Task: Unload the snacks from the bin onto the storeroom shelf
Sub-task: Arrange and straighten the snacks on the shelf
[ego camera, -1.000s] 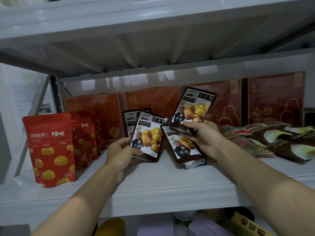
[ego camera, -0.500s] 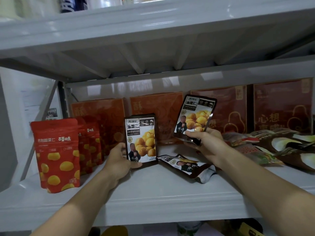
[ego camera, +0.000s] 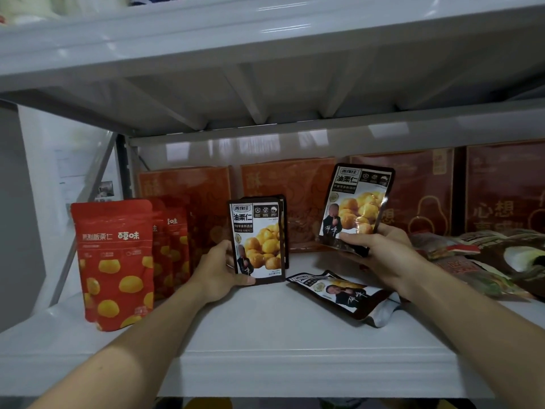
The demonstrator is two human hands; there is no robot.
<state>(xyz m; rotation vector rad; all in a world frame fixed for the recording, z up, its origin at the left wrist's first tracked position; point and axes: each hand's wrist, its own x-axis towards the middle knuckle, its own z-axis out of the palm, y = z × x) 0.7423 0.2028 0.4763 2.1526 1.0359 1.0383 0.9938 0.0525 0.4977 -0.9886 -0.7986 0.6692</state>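
A black glossy chestnut pouch is held upright on the white metal shelf, gripped by the left hand. At its 2 o'clock a second pouch is pinched, tilted, by the right hand; a third pouch is seen flat at 4 o'clock.

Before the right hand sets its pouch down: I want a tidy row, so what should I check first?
1. Left hand steadies the upright black pouch: ok.
2. Right hand grips the raised pouch: ok.
3. Bare shelf right of the upright black pouch: ok.
4. Third pouch standing: not ok, it lies flat.
5. Bin emptied: cannot tell, out of view.
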